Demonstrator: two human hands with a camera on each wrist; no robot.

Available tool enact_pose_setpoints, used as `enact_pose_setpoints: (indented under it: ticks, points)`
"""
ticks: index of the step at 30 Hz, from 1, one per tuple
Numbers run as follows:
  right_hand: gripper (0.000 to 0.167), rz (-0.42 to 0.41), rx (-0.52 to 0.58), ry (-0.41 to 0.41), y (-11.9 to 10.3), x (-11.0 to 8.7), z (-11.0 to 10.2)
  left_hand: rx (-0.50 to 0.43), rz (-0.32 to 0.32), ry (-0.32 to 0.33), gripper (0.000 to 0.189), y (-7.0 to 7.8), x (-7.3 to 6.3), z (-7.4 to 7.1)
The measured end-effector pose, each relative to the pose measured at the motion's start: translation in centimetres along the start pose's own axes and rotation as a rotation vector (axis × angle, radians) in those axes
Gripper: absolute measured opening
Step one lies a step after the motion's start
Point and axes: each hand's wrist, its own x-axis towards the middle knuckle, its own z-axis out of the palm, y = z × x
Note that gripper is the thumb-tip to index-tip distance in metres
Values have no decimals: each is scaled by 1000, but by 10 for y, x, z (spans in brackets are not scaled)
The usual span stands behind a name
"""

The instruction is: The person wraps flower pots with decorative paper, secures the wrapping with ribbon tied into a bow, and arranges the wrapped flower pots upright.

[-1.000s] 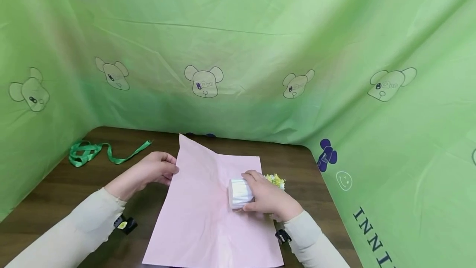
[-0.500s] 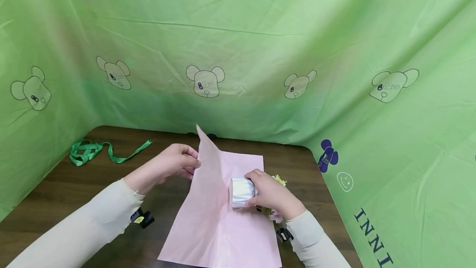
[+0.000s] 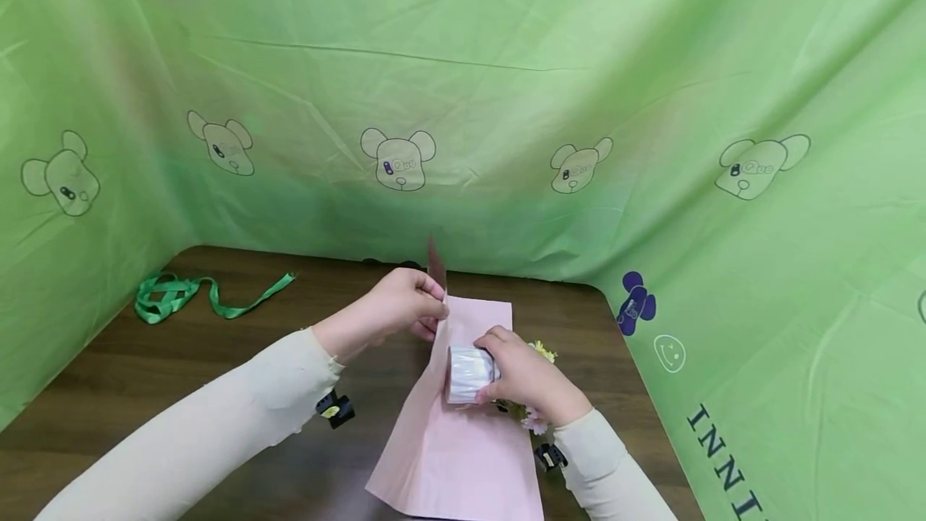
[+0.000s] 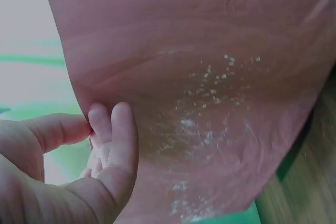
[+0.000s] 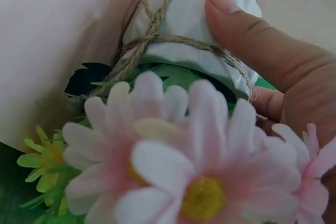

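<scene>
A sheet of pink wrapping paper [image 3: 477,457] lies on the table with its left part lifted and folded upward. My left hand [image 3: 405,304] pinches the raised left edge; in the left wrist view thumb and fingers meet at the edge of the paper [image 4: 173,51]. On the paper a white flower pot [image 3: 469,375] lies on its side, its base to the left. My right hand [image 3: 528,376] grips the pot. The right wrist view shows twine [image 5: 184,40] tied round the pot [image 5: 194,14], and pink and white artificial daisies [image 5: 205,156] at its mouth.
A loose green ribbon [image 3: 170,296] lies at the back left of the dark wooden table [image 3: 260,376]. Green cloth [image 3: 492,103] with bear prints hangs round the back and sides.
My left hand has moved right, bringing the paper's left edge up and over toward the pot. The right hand and the pot have stayed nearly in place.
</scene>
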Motion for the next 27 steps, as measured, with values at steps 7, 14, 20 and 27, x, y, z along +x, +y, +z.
enact_pose_setpoints:
  ticks: [7,14,20,27]
  points:
    - [74,-32,-60,60,1,-1,2,-10,31,-4,18,5,7,28]
    - [73,20,-36,90,-2,-7,1,-1,64,-30,18,7,11,47]
    - [72,60,10,110,-1,-12,-1,-12,75,-3,17,4,12,50]
    - [12,167,389,247,-3,-8,-40,8,79,9,20,3,11,48]
